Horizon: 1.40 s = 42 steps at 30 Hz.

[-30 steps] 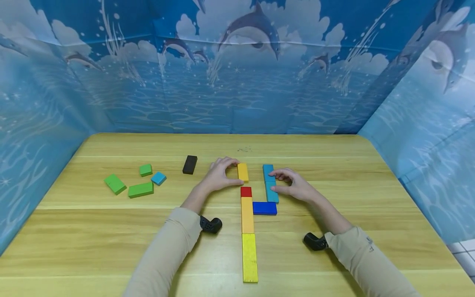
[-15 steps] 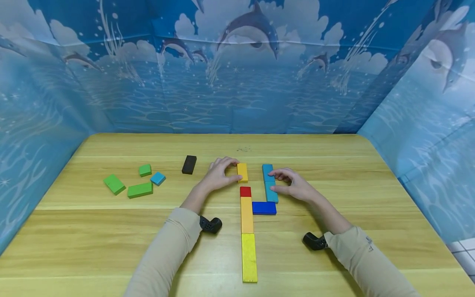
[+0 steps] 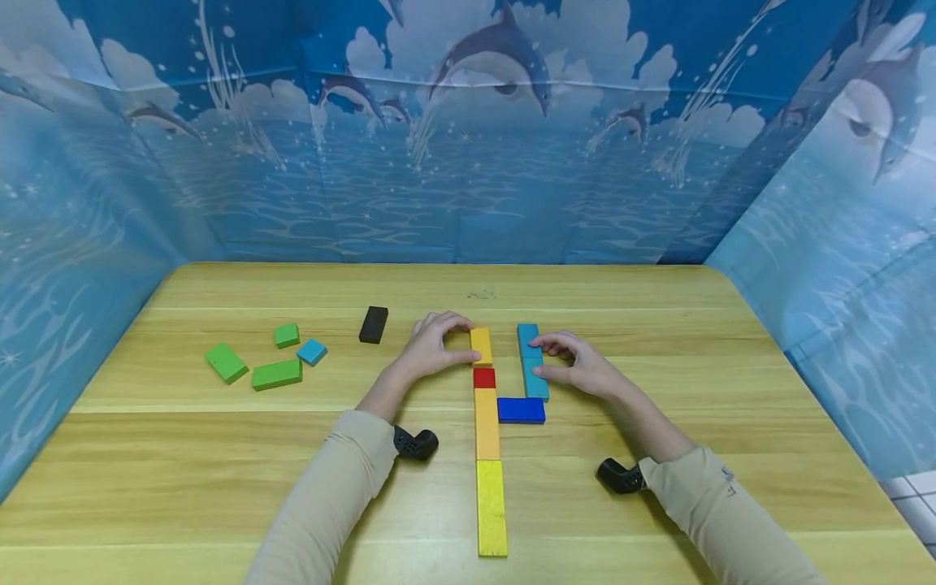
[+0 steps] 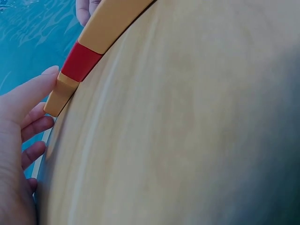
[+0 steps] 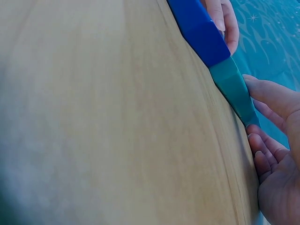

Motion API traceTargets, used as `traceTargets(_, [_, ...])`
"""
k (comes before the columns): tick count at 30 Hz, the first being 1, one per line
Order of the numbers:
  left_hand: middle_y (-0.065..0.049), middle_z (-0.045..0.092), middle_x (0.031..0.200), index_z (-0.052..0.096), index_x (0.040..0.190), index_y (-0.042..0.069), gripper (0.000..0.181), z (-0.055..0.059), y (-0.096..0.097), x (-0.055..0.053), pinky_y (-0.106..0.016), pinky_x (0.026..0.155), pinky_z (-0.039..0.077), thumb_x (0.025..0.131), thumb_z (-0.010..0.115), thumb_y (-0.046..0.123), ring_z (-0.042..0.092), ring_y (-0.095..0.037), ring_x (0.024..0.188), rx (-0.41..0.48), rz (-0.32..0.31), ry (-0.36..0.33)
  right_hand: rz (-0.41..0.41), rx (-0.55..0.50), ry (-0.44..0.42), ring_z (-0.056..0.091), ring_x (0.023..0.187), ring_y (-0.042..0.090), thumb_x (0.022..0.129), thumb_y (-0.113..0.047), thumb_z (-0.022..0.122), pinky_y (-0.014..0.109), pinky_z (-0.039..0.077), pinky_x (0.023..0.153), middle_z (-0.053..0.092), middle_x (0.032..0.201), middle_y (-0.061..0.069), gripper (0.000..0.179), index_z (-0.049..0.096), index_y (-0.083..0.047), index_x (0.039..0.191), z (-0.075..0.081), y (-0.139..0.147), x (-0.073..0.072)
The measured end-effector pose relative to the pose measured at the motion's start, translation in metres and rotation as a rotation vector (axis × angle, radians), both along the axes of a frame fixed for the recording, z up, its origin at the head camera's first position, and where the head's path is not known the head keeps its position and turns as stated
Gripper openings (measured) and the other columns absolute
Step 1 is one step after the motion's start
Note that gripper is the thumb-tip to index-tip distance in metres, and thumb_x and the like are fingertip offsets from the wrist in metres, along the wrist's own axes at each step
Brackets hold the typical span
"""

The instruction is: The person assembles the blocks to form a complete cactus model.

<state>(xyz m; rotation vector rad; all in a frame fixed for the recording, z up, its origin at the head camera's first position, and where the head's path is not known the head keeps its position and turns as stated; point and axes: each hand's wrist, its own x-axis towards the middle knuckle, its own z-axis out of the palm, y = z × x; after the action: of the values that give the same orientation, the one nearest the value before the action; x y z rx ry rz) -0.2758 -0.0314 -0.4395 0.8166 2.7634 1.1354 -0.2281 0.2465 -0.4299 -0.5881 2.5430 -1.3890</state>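
Observation:
My left hand (image 3: 433, 349) pinches a small orange-yellow block (image 3: 480, 344) between thumb and index finger. In the left wrist view, that block (image 4: 61, 95) meets the end of the red block (image 4: 81, 61). Toward me in the head view, a long orange block (image 3: 487, 424) and a longer yellow block (image 3: 491, 509) continue the row. My right hand (image 3: 582, 367) holds two light blue blocks lying end to end, with its index finger by the far one (image 3: 527, 335) and its thumb on the near one (image 3: 534, 387). A dark blue block (image 3: 521, 411) lies crosswise between the near light blue block and the long orange block.
Left on the wooden table (image 3: 219, 479) lie several loose blocks: a green one (image 3: 227, 363), a long green one (image 3: 277, 374), a small green one (image 3: 287, 335), a small light blue one (image 3: 312, 352) and a black one (image 3: 374, 325). A dolphin-print curtain (image 3: 468, 187) stands behind.
My left hand has drawn the small orange-yellow block slightly toward me and to the right, bringing it up close to the red block. The right hand has stayed on the light blue blocks.

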Motion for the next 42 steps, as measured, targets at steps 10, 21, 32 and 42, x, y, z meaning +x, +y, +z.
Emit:
traceTargets(10, [0.002, 0.057, 0.12, 0.061, 0.116, 0.019, 0.05, -0.0014, 0.0006, 0.0012, -0.042, 0.097, 0.026, 0.074, 0.074, 0.041, 0.04, -0.02, 0.114, -0.006, -0.004, 0.019, 0.003, -0.005, 0.011, 0.041, 0.096, 0.024, 0.083, -0.019, 0.068, 0.032, 0.036, 0.08, 0.049, 0.109, 0.011, 0.042, 0.055, -0.007, 0.121, -0.0018, 0.0006, -0.0003])
traceTargets(21, [0.003, 0.057, 0.121, 0.061, 0.116, 0.02, 0.05, -0.002, -0.0003, 0.0015, -0.041, 0.094, 0.026, 0.073, 0.074, 0.042, 0.04, -0.02, 0.112, -0.003, -0.022, 0.031, -0.002, -0.008, -0.007, 0.041, 0.096, 0.025, 0.083, -0.018, 0.068, 0.033, 0.036, 0.081, 0.049, 0.109, 0.01, 0.042, 0.055, -0.008, 0.121, -0.0008, 0.0008, -0.0007])
traceTargets(32, [0.004, 0.058, 0.118, 0.061, 0.114, 0.021, 0.05, -0.0034, 0.0, 0.0009, -0.04, 0.095, 0.026, 0.072, 0.074, 0.043, 0.04, -0.019, 0.111, -0.011, -0.027, 0.038, 0.003, -0.008, -0.002, 0.041, 0.097, 0.024, 0.083, -0.019, 0.068, 0.034, 0.036, 0.082, 0.049, 0.11, 0.01, 0.042, 0.054, -0.008, 0.122, -0.0007, 0.0005, 0.0])
traceTargets(42, [0.0, 0.056, 0.121, 0.059, 0.119, 0.015, 0.052, -0.0025, -0.0033, 0.0023, -0.045, 0.1, 0.026, 0.074, 0.074, 0.037, 0.041, -0.022, 0.116, 0.1, -0.014, 0.011, 0.0, -0.008, -0.004, 0.041, 0.096, 0.024, 0.083, -0.019, 0.068, 0.033, 0.036, 0.082, 0.048, 0.109, 0.01, 0.042, 0.054, -0.008, 0.122, -0.0014, 0.0006, -0.0004])
